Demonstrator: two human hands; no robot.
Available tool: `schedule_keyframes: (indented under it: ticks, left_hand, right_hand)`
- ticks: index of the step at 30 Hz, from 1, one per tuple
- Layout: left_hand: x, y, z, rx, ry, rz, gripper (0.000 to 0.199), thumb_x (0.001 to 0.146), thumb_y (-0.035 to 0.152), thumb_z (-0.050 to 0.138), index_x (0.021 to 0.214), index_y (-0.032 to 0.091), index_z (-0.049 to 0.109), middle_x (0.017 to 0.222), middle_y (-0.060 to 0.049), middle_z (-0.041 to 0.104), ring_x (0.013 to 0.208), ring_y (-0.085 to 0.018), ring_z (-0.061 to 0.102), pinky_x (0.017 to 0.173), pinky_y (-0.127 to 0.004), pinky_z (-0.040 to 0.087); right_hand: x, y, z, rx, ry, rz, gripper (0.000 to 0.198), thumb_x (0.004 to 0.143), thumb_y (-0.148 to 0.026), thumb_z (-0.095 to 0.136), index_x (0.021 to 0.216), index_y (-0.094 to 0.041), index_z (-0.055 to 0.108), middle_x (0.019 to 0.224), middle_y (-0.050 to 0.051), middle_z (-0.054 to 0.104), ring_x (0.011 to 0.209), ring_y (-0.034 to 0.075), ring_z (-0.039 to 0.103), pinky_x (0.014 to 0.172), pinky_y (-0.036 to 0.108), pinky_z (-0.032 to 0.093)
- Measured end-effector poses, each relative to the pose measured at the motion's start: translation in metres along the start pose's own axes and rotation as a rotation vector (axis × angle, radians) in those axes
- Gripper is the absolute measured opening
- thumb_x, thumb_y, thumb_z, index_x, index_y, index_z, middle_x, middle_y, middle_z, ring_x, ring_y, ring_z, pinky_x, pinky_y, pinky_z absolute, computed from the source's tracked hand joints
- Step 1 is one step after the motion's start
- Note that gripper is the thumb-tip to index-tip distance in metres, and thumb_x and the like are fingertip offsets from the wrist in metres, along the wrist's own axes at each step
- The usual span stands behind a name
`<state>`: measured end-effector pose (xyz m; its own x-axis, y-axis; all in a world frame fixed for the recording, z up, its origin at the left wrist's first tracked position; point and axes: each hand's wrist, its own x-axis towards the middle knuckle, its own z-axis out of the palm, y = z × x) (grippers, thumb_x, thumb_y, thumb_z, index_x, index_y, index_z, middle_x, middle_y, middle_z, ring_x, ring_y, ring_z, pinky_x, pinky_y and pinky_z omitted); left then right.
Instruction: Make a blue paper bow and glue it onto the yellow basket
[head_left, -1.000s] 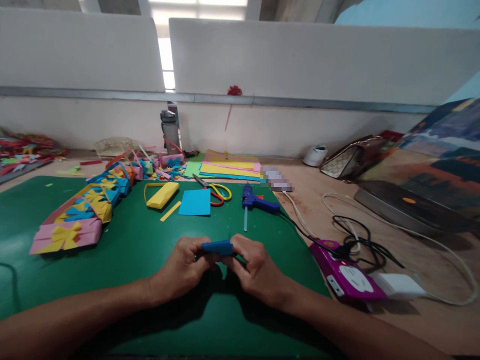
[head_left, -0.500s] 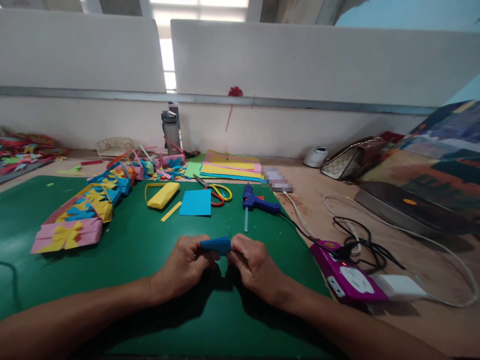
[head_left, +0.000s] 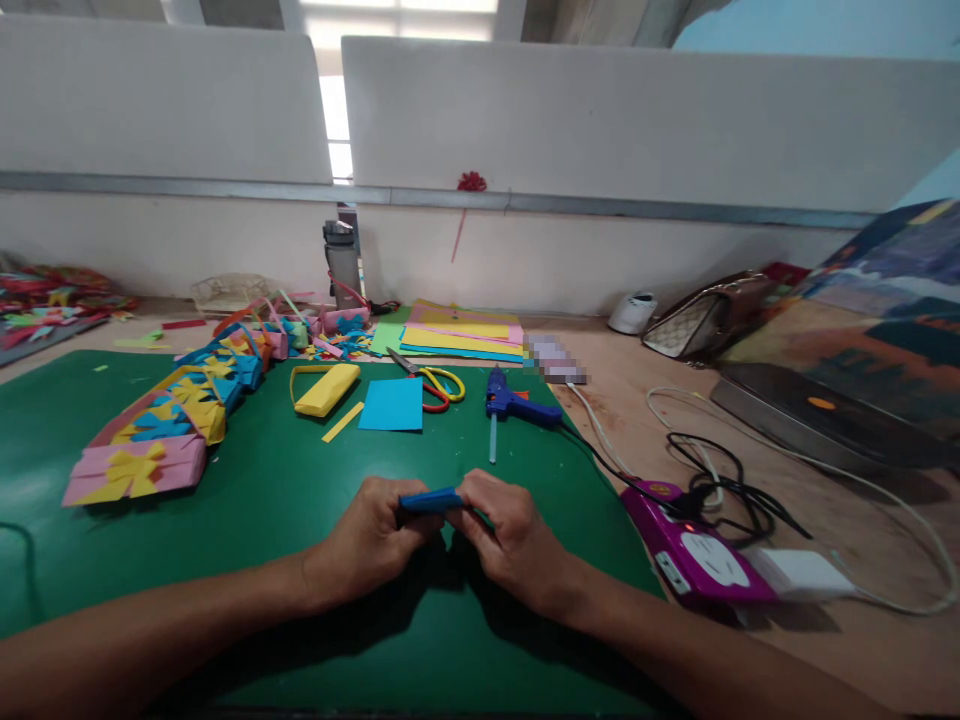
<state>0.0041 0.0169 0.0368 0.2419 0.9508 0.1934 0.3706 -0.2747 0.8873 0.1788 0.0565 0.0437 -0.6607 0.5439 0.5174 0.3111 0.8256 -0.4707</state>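
Between my two hands is a small piece of folded blue paper (head_left: 430, 500), held above the green mat (head_left: 300, 660). My left hand (head_left: 375, 530) pinches its left end, thumb below and fingers behind. At its right end my right hand (head_left: 504, 525) grips with thumb and curled fingers. Beyond them lie a flat blue paper sheet (head_left: 391, 405), a narrow yellow strip (head_left: 343, 422) and a yellow paper basket (head_left: 328, 390) with a loop handle. Scissors (head_left: 439, 388) with red and yellow handles rest behind the sheet. A blue glue gun (head_left: 517, 400) lies to the right.
Several decorated paper baskets (head_left: 135, 470) form a row on the left. Stacked coloured paper (head_left: 465, 325) and a grey bottle (head_left: 343, 265) stand at the back. On the right are a purple power strip (head_left: 697, 550), tangled cables (head_left: 742, 490) and a dark case (head_left: 817, 415).
The folded blue paper has tilted flatter, showing less of its face, and sits slightly lower. Both hands keep their grip on it. Nothing else on the table has moved.
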Motion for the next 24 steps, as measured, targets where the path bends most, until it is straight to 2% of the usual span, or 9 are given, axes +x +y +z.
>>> schedule_keyframes:
  ticks: [6, 15, 20, 24]
  left_hand:
    - [0.0009, 0.0005, 0.0011, -0.032, 0.003, -0.014, 0.025, 0.078, 0.022, 0.052, 0.054, 0.015, 0.046, 0.052, 0.006, 0.033, 0.052, -0.007, 0.029, 0.048, -0.019, 0.025]
    - [-0.0019, 0.0053, 0.0001, 0.028, -0.004, 0.047, 0.015, 0.073, 0.012, 0.051, 0.058, 0.014, 0.051, 0.05, 0.007, 0.04, 0.049, -0.006, 0.033, 0.048, -0.018, 0.027]
    - [-0.0019, 0.0075, -0.0002, 0.044, 0.009, 0.043, 0.015, 0.071, 0.012, 0.052, 0.057, 0.014, 0.049, 0.05, 0.007, 0.04, 0.049, -0.006, 0.034, 0.048, -0.018, 0.027]
    - [-0.001, 0.0086, -0.0011, 0.061, 0.024, 0.044, 0.012, 0.071, 0.012, 0.051, 0.06, 0.013, 0.055, 0.05, 0.006, 0.043, 0.049, -0.006, 0.036, 0.048, -0.017, 0.029]
  right_hand:
    - [-0.0009, -0.0009, 0.0005, 0.015, 0.021, -0.024, 0.02, 0.086, -0.011, 0.045, 0.068, -0.02, 0.045, 0.061, -0.002, 0.046, 0.055, 0.012, 0.042, 0.052, 0.022, 0.032]
    - [0.001, -0.0032, 0.0016, 0.014, 0.042, -0.041, 0.024, 0.086, -0.011, 0.042, 0.066, -0.022, 0.036, 0.059, -0.003, 0.041, 0.051, 0.012, 0.038, 0.049, 0.023, 0.028]
    - [0.0016, -0.0045, 0.0011, 0.008, 0.057, -0.033, 0.024, 0.087, -0.012, 0.041, 0.065, -0.022, 0.036, 0.059, -0.003, 0.041, 0.051, 0.012, 0.038, 0.048, 0.023, 0.028]
    - [0.0014, -0.0037, -0.0018, 0.016, 0.047, 0.004, 0.023, 0.085, -0.011, 0.042, 0.066, -0.022, 0.038, 0.059, -0.003, 0.042, 0.05, 0.012, 0.038, 0.047, 0.022, 0.029]
